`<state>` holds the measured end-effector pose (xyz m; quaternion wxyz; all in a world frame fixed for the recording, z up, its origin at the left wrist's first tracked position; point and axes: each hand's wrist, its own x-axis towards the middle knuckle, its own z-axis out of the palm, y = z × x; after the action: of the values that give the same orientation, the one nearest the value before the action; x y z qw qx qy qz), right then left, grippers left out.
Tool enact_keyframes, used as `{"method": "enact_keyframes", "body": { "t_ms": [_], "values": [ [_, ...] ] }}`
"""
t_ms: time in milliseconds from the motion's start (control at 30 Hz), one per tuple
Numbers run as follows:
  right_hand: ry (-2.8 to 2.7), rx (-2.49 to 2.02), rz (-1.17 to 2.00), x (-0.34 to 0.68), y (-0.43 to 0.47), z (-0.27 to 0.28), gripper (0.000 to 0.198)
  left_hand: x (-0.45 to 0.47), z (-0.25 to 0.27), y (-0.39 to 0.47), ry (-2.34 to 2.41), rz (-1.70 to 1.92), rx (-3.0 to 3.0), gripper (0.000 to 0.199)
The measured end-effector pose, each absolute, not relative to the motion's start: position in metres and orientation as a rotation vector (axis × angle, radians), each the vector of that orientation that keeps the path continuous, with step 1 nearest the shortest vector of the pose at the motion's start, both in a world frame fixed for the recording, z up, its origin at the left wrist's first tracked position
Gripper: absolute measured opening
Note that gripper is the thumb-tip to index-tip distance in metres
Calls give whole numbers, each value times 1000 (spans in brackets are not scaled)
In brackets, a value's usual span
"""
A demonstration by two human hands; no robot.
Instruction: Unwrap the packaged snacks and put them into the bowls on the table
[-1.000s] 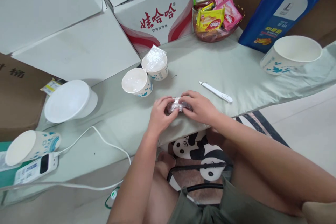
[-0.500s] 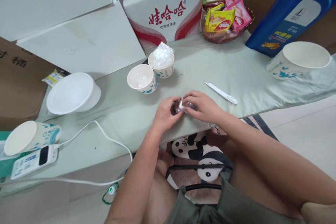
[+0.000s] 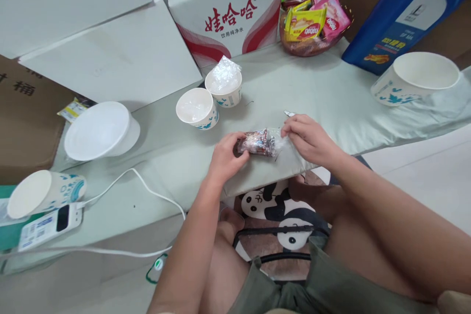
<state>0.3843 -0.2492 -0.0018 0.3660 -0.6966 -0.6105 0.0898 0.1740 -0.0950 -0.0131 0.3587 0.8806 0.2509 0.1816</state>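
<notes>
A small plastic-wrapped bundle [image 3: 257, 143], dark reddish brown inside, lies at the front of the cloth-covered table. Its contents are too unclear to name. My left hand [image 3: 225, 156] grips its left end between thumb and fingers. With fingertips pinched, my right hand [image 3: 308, 138] holds the loose clear plastic at the bundle's right end, drawn out to the side. Just behind my right hand the tip of a white utility knife [image 3: 289, 113] peeks out, the rest hidden. Beyond the bundle stand two paper cups, a left one [image 3: 197, 109] and a right one [image 3: 224, 83], with clear plastic inside.
A large paper bowl [image 3: 423, 78] and a blue bottle [image 3: 401, 24] stand at right. A snack basket [image 3: 312, 48] sits by a white carton [image 3: 228, 19]. At left are a white lidded bowl [image 3: 99, 130], a tipped paper cup [image 3: 46, 194] and a power bank [image 3: 51, 228] with cable.
My right hand has moved right, pulling the clear plastic outward and covering most of the knife. More of the bundle shows now. My left hand keeps its place on the bundle.
</notes>
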Motion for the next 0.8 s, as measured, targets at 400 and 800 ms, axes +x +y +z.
{"method": "enact_keyframes", "body": {
  "t_ms": [400,800],
  "values": [
    [-1765,-1911,121,362,-253,0,35,185,-8,-110,504,408,2490,42],
    [-1820,-1963,377,362,-248,-14,45,176,-14,-103,473,628,2312,15]
  ]
}}
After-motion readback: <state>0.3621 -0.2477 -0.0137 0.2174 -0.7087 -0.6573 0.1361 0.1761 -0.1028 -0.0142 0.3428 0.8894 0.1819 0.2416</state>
